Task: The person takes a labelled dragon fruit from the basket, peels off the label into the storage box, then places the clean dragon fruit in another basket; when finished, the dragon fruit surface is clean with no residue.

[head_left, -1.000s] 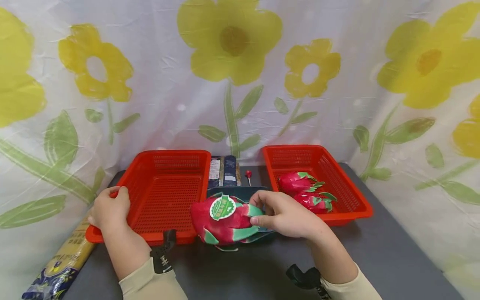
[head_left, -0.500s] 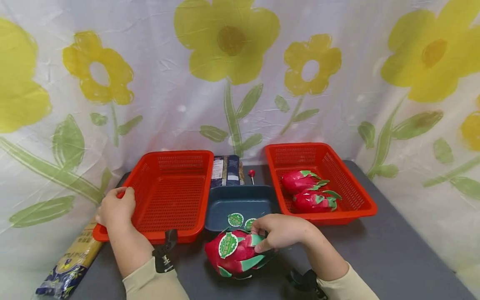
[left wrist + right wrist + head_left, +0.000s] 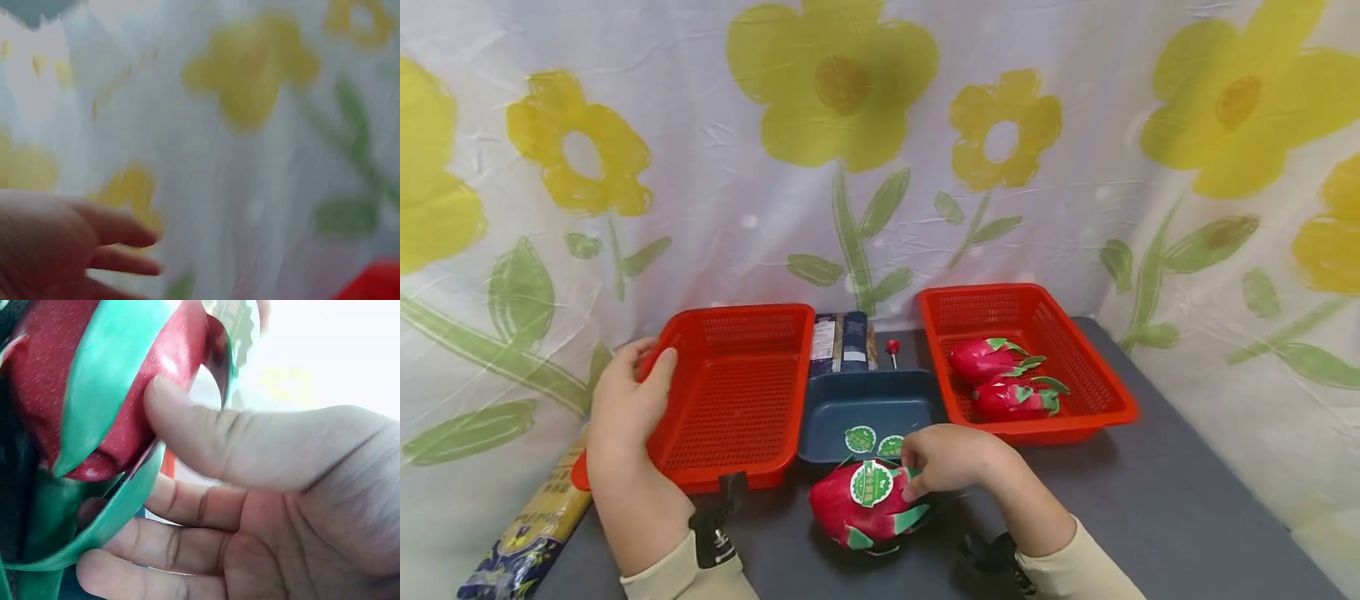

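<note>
My right hand (image 3: 958,458) holds a pink dragon fruit (image 3: 842,504) at its leafy end, low over the table in front of the blue tray (image 3: 880,382). In the right wrist view the thumb lies on the red skin of the dragon fruit (image 3: 44,375), and the other fingers reach under its green leaves. A round green-and-white label (image 3: 871,483) sits on the fruit. My left hand (image 3: 628,408) is at the left edge of the left red basket (image 3: 737,479), thumb and fingers spread. Its fingers are extended with nothing between them in the left wrist view.
Two dragon fruits (image 3: 988,360) lie in the right red basket (image 3: 1060,429). Two round labels (image 3: 860,439) show at the tray's front. Behind stand dark packets (image 3: 842,342) and a red lollipop (image 3: 892,347). A yellow-and-blue packet (image 3: 527,533) lies at left.
My right hand has brought the dragon fruit down toward me, from over the blue tray to in front of it. My left hand has loosened from the basket rim and spread its fingers.
</note>
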`<act>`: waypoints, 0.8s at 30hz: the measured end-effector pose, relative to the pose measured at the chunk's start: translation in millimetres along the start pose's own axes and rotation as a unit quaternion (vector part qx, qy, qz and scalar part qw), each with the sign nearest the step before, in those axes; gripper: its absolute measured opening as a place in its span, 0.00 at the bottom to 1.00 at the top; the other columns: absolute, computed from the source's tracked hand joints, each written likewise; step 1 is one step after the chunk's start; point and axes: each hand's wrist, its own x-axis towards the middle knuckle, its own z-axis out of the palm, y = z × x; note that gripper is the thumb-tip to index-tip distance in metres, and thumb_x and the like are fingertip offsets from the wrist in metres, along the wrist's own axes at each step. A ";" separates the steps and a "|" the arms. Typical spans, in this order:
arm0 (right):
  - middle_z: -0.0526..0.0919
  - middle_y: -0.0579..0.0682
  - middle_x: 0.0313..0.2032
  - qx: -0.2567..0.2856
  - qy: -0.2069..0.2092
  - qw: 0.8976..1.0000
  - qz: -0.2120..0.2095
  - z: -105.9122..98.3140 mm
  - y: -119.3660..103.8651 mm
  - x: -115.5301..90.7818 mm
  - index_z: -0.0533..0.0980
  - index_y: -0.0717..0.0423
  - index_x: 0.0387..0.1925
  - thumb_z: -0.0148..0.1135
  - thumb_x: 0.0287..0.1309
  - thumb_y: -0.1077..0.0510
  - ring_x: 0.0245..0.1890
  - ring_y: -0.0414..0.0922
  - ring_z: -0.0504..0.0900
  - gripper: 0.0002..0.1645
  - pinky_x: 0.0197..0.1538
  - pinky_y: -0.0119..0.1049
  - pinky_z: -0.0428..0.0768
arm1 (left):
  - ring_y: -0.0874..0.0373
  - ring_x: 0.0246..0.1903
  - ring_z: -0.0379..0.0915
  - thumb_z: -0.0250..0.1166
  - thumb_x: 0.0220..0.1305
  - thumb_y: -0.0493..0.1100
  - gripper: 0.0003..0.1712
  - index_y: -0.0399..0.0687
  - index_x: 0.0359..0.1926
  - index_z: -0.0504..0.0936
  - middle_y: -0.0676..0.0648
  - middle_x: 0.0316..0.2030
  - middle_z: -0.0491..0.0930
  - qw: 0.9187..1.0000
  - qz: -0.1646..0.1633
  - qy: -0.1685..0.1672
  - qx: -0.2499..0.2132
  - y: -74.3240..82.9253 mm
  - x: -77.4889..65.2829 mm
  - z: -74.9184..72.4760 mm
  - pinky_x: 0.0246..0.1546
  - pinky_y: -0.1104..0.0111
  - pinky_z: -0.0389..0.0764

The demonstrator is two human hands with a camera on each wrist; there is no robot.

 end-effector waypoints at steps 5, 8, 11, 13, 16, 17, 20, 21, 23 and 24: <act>0.78 0.42 0.29 0.005 0.001 1.000 0.021 0.9 -6.1 4.0 0.79 0.48 0.37 0.81 0.48 0.51 0.32 0.43 0.77 0.19 0.33 0.39 0.79 | 0.38 0.63 0.69 0.59 0.75 0.60 0.35 0.50 0.75 0.66 0.39 0.67 0.71 0.972 0.156 -0.166 0.050 42.9 -8.4 26.2 0.57 0.40 0.75; 0.78 0.42 0.30 0.001 0.006 1.000 0.020 0.2 -7.9 5.3 0.79 0.49 0.38 0.82 0.47 0.51 0.33 0.42 0.77 0.20 0.33 0.39 0.79 | 0.46 0.58 0.73 0.64 0.71 0.58 0.33 0.54 0.71 0.72 0.45 0.63 0.76 0.942 0.206 -0.254 0.073 51.5 -17.4 51.4 0.53 0.48 0.81; 0.78 0.41 0.30 0.000 0.017 1.000 0.003 0.1 -7.8 6.8 0.80 0.50 0.40 0.82 0.47 0.53 0.33 0.41 0.77 0.21 0.34 0.37 0.80 | 0.53 0.51 0.78 0.69 0.66 0.57 0.34 0.54 0.69 0.75 0.51 0.57 0.79 0.902 0.213 -0.365 0.087 48.2 -31.4 71.1 0.44 0.59 0.84; 0.79 0.40 0.31 0.001 0.024 1.000 -0.012 0.8 -7.7 7.5 0.80 0.50 0.41 0.81 0.49 0.53 0.33 0.41 0.77 0.20 0.35 0.36 0.81 | 0.57 0.45 0.78 0.74 0.61 0.56 0.37 0.53 0.68 0.77 0.54 0.53 0.80 0.873 0.201 -0.432 0.101 45.1 -41.9 80.4 0.39 0.65 0.84; 0.80 0.39 0.32 -0.001 0.033 0.999 -0.028 1.9 -7.9 6.8 0.81 0.49 0.42 0.79 0.51 0.54 0.33 0.39 0.78 0.17 0.35 0.34 0.81 | 0.59 0.42 0.77 0.81 0.50 0.55 0.41 0.51 0.65 0.80 0.56 0.48 0.80 0.847 0.189 -0.479 0.134 45.2 -55.6 92.8 0.34 0.68 0.84; 0.80 0.38 0.32 -0.004 0.037 0.999 -0.034 1.7 -8.1 5.9 0.81 0.48 0.42 0.78 0.52 0.53 0.33 0.39 0.78 0.17 0.36 0.34 0.81 | 0.59 0.42 0.77 0.83 0.47 0.56 0.42 0.50 0.63 0.81 0.56 0.47 0.79 0.843 0.192 -0.479 0.150 46.7 -59.2 97.4 0.33 0.68 0.84; 0.81 0.38 0.34 -0.009 0.038 0.998 -0.055 -1.1 -7.6 1.9 0.83 0.49 0.43 0.78 0.51 0.56 0.34 0.38 0.78 0.16 0.37 0.33 0.81 | 0.59 0.44 0.75 0.85 0.41 0.56 0.43 0.50 0.60 0.83 0.55 0.46 0.77 0.841 0.206 -0.463 0.192 52.5 -65.2 111.4 0.33 0.68 0.83; 0.81 0.39 0.35 -0.003 0.032 0.998 -0.062 -2.8 -7.0 0.0 0.84 0.49 0.44 0.79 0.50 0.57 0.35 0.39 0.79 0.18 0.36 0.33 0.81 | 0.59 0.44 0.75 0.86 0.39 0.57 0.43 0.51 0.59 0.83 0.55 0.46 0.76 0.840 0.211 -0.456 0.207 53.7 -66.0 114.9 0.33 0.68 0.83; 0.81 0.38 0.38 0.016 0.015 0.996 -0.082 -6.7 -5.6 -4.0 0.85 0.49 0.47 0.79 0.49 0.57 0.37 0.39 0.80 0.21 0.37 0.32 0.82 | 0.59 0.43 0.74 0.86 0.38 0.57 0.44 0.51 0.59 0.83 0.54 0.45 0.75 0.835 0.216 -0.453 0.225 56.0 -66.3 119.7 0.31 0.68 0.83; 0.81 0.38 0.39 0.026 0.004 0.995 -0.094 -8.4 -4.7 -5.6 0.86 0.49 0.48 0.79 0.49 0.55 0.38 0.39 0.80 0.22 0.37 0.32 0.82 | 0.59 0.43 0.74 0.86 0.38 0.58 0.44 0.52 0.59 0.83 0.54 0.45 0.75 0.833 0.219 -0.452 0.231 56.9 -66.1 121.1 0.31 0.68 0.83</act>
